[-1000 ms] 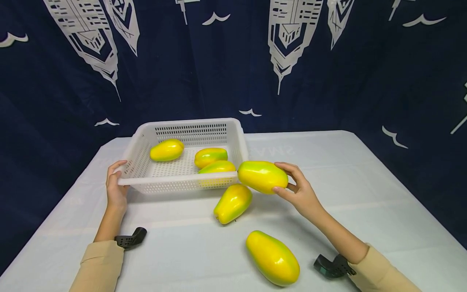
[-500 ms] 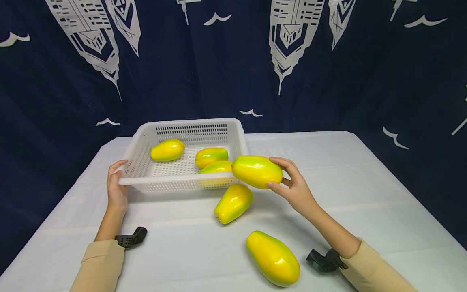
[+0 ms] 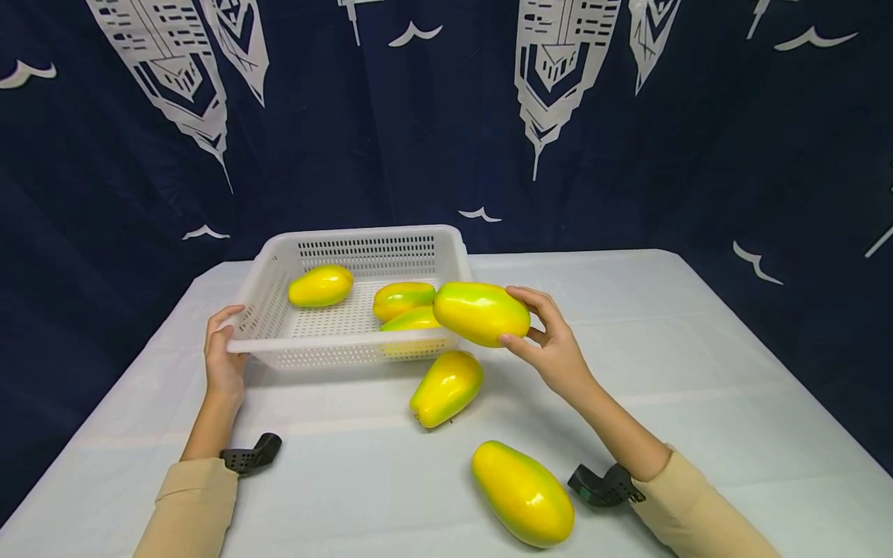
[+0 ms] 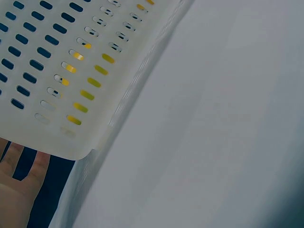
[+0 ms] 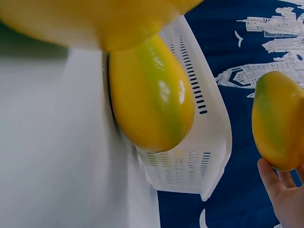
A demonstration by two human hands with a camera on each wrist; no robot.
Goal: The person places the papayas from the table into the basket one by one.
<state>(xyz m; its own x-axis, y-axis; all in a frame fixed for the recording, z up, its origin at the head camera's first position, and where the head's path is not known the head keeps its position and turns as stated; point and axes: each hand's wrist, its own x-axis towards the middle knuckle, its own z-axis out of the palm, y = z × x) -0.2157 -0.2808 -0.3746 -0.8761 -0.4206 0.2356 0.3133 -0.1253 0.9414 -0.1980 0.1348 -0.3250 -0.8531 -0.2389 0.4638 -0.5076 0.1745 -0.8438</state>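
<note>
My right hand (image 3: 554,353) holds a yellow-green papaya (image 3: 481,314) by its right end, thumb below and fingers above. That papaya is raised at the right front corner of a white perforated plastic basket (image 3: 342,342), partly covering it in the head view. With my left hand (image 3: 223,360) I grip the basket's left front rim; in the left wrist view some fingers show beyond the basket wall (image 4: 61,137). Inside the basket lie a papaya (image 3: 321,286) at left and two more, a rear papaya (image 3: 403,299) and a front papaya (image 3: 412,318), at right.
On the white-covered table (image 3: 335,480), one papaya (image 3: 446,389) lies just in front of the basket and another papaya (image 3: 523,494) nearer the front edge. A dark blue printed curtain (image 3: 391,139) hangs behind. Each wrist wears a black camera, such as the left camera (image 3: 253,455).
My right hand has carried the papaya left and slightly upward, toward the basket's right front corner. The left hand and the basket stay in place.
</note>
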